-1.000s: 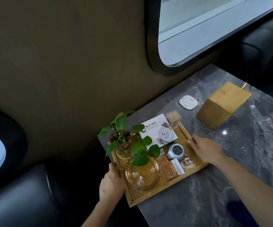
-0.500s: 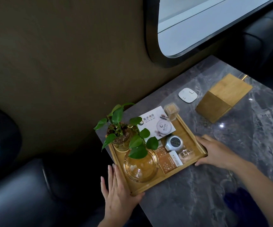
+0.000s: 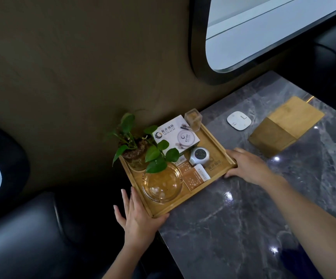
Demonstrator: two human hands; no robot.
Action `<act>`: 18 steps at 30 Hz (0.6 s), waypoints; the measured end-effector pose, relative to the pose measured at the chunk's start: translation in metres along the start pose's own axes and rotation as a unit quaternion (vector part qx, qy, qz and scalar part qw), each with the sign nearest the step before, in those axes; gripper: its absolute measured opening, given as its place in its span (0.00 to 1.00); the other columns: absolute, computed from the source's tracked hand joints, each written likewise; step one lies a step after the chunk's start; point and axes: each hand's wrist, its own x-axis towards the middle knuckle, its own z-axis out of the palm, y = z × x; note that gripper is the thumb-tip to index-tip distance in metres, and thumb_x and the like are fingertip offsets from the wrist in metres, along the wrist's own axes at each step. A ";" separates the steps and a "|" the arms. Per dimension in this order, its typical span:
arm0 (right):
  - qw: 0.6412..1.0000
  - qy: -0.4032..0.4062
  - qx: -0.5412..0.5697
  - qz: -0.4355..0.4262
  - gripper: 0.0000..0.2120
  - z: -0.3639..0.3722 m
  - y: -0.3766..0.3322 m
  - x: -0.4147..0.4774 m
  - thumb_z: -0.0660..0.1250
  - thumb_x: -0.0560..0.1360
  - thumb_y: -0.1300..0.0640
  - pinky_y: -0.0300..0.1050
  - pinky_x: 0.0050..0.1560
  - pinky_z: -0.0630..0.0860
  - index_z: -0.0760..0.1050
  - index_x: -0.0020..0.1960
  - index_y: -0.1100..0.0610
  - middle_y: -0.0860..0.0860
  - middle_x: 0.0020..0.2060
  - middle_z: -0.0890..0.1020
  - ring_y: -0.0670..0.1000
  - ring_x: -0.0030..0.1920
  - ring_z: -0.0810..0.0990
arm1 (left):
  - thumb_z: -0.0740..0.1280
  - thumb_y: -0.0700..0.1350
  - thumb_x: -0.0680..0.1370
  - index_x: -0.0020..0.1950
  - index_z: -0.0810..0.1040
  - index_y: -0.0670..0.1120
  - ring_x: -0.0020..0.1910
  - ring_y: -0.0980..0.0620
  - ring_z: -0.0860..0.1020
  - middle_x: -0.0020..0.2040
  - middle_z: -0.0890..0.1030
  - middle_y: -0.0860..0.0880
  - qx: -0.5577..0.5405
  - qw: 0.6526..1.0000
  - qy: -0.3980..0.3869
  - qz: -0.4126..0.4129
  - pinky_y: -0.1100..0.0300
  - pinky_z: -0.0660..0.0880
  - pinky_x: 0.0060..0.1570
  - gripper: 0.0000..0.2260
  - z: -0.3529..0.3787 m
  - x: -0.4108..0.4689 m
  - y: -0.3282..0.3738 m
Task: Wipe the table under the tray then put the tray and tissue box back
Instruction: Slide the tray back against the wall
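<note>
Tray [image 3: 216,147] sits at the wall-side corner of the grey marble table [image 3: 243,218], its near-left corner over the table edge. My left hand [image 3: 137,218] lies flat against that corner, fingers spread and straight, thumb along the front rim: grip released, pressing rather than holding. My right hand [image 3: 247,166] is at the tray's right end, fingers curled against the rim; whether that grip is actually clenched on the wood I cannot tell.

On the tray: a small leafy plant [image 3: 141,146] in a glass pot at the back left, a clear glass ashtray [image 3: 162,185] in front of it, a white printed box [image 3: 176,134], a small clear container [image 3: 193,119] at the far corner, a round silver gadget [image 3: 199,156], two orange packets [image 3: 193,175].

Wooden tissue box [image 3: 286,125] stands on the table well to the right of the tray, apart from it. A white rounded pad [image 3: 239,120] lies between them, nearer the wall.
</note>
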 end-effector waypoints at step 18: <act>0.998 0.045 0.022 0.024 0.24 0.007 -0.005 -0.009 0.68 0.71 0.52 0.53 0.48 0.74 0.64 0.64 0.51 0.52 0.56 0.71 0.57 0.55 0.76 | 0.71 0.55 0.68 0.74 0.48 0.44 0.76 0.49 0.45 0.77 0.53 0.44 0.027 0.999 0.018 -0.007 0.49 0.42 0.73 0.44 -0.013 -0.006 0.017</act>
